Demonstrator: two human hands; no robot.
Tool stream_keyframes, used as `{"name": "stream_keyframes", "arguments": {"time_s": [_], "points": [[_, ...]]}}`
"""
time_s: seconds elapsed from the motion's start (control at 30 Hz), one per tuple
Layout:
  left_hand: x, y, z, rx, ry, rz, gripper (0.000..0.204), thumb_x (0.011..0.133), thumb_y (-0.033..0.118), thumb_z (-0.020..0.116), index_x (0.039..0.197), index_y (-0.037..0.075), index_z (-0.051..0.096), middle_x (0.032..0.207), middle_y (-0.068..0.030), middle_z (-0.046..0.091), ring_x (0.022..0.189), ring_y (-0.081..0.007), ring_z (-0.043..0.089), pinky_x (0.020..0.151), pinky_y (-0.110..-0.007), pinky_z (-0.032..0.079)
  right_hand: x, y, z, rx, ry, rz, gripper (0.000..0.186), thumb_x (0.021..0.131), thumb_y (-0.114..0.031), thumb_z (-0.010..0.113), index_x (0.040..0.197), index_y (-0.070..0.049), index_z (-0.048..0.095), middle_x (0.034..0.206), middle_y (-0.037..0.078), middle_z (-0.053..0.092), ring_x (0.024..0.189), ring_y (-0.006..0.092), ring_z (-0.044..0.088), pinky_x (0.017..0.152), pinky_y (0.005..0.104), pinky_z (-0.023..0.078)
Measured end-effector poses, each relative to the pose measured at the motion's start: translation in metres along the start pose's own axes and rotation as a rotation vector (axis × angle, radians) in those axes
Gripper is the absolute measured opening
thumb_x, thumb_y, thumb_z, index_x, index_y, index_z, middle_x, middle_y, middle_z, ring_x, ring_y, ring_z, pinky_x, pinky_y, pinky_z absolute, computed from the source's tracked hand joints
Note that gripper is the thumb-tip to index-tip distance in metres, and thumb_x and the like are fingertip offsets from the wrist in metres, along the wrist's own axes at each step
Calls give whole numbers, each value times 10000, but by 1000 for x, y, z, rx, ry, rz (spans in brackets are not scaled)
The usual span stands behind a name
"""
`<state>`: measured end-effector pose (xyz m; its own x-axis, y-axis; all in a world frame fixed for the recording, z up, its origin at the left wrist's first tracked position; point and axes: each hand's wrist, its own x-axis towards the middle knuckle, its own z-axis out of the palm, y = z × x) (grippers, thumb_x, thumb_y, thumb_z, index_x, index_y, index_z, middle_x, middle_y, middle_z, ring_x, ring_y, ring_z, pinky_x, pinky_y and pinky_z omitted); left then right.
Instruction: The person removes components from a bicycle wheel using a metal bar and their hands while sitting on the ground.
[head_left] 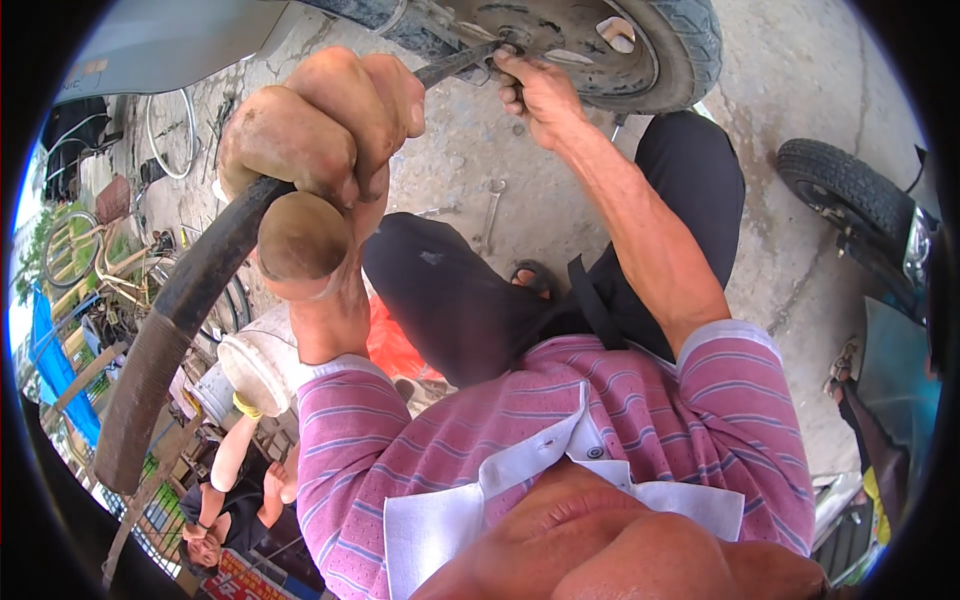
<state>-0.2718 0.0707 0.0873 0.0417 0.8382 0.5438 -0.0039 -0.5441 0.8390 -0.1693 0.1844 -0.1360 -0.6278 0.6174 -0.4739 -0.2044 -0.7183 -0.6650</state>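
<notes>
My left hand (320, 130) is wrapped in a fist around a long dark bar (200, 270). The bar's thick, wrapped end reaches toward the lower left, close to the camera. Its thinner metal end runs up to the hub of a motorbike wheel (655, 75) at the top. Beside that end, my right hand (542, 95) has its fingers closed at the hub. What they pinch there is too small and covered to make out. The wheel has a black tyre and a dirty rim.
On the concrete floor lies a metal spanner (492, 215). At the right stands another motorbike wheel (850, 180). A white bucket (255, 370) and a red plastic bag (390, 340) are by my left arm. Bicycles (75, 250) and a seated person (235, 500) are at the left.
</notes>
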Motion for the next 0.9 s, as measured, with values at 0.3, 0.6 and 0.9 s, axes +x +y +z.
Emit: {"name": "stream_keyframes", "arguments": {"time_s": [0.3, 0.6, 0.9], "points": [[0, -1, -2, -9, -19, 13, 503, 868, 618, 581, 757, 153, 425, 714, 6, 417, 614, -128, 339, 668, -341, 311, 0, 7, 0, 59, -22, 53, 168, 907, -248, 687, 871, -93, 632, 711, -20, 556, 631, 82, 490, 553, 235, 379], [-8, 2, 0, 3, 35, 8, 505, 893, 629, 528, 746, 159, 418, 719, 4, 414, 634, -135, 336, 692, -353, 317, 10, 32, 3, 137, 25, -170, 220, 878, -265, 715, 818, -66, 643, 728, -18, 602, 620, 68, 505, 566, 223, 395], [-4, 2, 4, -17, 62, -13, 508, 890, 626, 536, 738, 160, 403, 713, 7, 400, 636, -135, 336, 701, -351, 319, 10, 33, 4, 5, 80, -264, 263, 879, -276, 708, 801, -31, 649, 754, 5, 625, 643, 80, 534, 575, 242, 425]]}}
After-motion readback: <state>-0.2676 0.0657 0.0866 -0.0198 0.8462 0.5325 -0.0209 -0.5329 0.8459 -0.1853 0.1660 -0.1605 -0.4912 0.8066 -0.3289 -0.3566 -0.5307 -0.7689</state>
